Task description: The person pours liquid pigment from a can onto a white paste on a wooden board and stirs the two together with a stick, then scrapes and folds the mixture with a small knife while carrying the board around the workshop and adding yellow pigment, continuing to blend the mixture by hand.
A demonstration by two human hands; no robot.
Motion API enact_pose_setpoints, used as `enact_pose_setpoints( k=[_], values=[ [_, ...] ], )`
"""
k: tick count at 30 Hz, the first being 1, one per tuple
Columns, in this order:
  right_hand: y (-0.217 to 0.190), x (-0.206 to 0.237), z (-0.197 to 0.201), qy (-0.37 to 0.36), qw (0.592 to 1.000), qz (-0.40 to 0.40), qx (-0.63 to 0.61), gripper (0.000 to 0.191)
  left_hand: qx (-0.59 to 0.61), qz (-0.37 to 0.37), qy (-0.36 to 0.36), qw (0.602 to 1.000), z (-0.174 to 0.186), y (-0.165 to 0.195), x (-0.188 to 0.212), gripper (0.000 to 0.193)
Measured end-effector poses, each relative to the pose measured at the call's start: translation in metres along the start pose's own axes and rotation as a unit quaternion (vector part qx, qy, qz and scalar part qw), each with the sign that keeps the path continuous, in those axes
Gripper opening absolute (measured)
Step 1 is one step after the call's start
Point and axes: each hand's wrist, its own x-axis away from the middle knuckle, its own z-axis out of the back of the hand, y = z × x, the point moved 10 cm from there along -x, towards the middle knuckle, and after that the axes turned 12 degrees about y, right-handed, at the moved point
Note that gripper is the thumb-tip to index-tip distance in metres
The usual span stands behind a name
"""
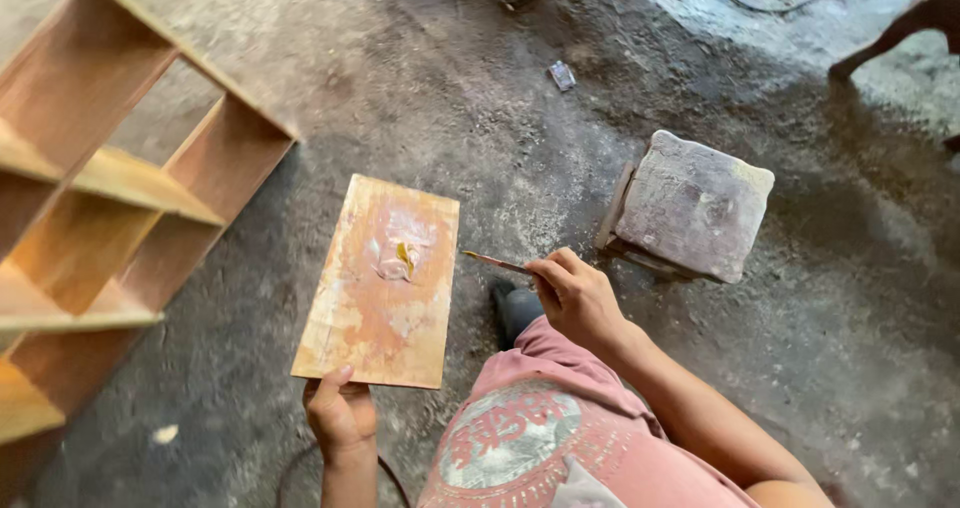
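Nearest, the left hand [340, 413] grips the near edge of a smeared wooden board [380, 283] (putty dabbed mid-board) while the right hand [575, 293] pinches a thin putty knife [495, 262] beside it, above the dusty floor [500, 118].

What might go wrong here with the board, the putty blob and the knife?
The left hand grips the wooden board only at its near edge, so it may tip. The putty blob could slide onto the dusty floor. The putty knife in the right hand points at the board and might gouge it.
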Motion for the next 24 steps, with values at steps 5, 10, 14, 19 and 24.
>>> enact_pose_setpoints(
  k=[5, 10, 14, 19, 24],
  values=[
    [0.090, -0.114, -0.099, 0.012, 0.998, -0.063, 0.023, 0.017, 0.001, 0.079, -0.011, 0.997, -0.114, -0.029, -0.165, 0.063],
    [0.147, -0.278, -0.193, 0.015, 0.995, -0.097, 0.004, 0.016, -0.022, 0.082, -0.018, 0.996, -0.238, -0.016, -0.292, 0.064],
    [0.153, -0.423, -0.257, -0.004, 1.000, -0.015, -0.008, 0.018, -0.007, 0.047, -0.039, 0.998, -0.331, 0.037, -0.383, 0.064],
    [0.179, -0.565, -0.371, -0.040, 0.999, 0.021, -0.021, 0.018, 0.002, 0.044, -0.021, 0.999, -0.408, 0.067, -0.528, 0.065],
    [0.211, -0.688, -0.469, 0.007, 1.000, 0.007, -0.010, 0.019, 0.033, 0.067, -0.066, 0.995, -0.507, 0.067, -0.686, 0.067]
  ],
)
